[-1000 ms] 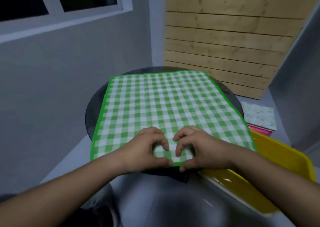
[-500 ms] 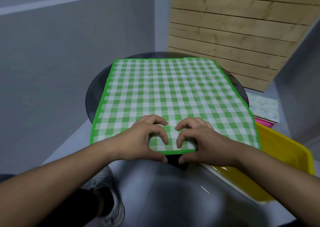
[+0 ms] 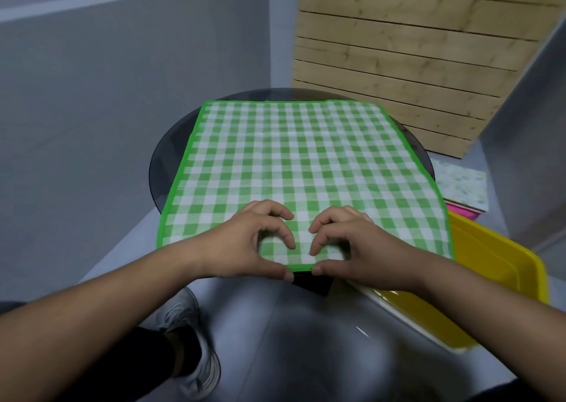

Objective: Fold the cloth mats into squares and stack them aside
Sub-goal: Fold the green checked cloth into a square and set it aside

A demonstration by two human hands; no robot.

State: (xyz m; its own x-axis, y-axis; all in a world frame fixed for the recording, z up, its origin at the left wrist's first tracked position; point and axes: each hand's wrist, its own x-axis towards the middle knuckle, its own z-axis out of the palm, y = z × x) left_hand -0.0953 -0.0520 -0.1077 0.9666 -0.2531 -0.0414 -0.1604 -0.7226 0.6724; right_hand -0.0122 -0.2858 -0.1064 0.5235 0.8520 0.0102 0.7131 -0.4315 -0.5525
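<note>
A green-and-white checked cloth mat (image 3: 300, 168) with a green border lies spread flat over a small round dark glass table (image 3: 167, 153). At the middle of its near edge, my left hand (image 3: 254, 243) and my right hand (image 3: 346, 242) sit side by side. Each pinches the hem, curled fingers on top and thumb at the edge below. The mat's right side hangs a little past the table rim.
A yellow plastic bin (image 3: 496, 279) stands on the floor at the right, close to my right forearm. Behind it lie a pale patterned cloth (image 3: 462, 187) on something pink. A wooden slatted panel (image 3: 413, 49) leans at the back. My shoe (image 3: 190, 334) is below left.
Both hands stay at the mat's near edge with the same grip. The view has tilted down slightly, so the mat sits higher in the frame and my shoe shows.
</note>
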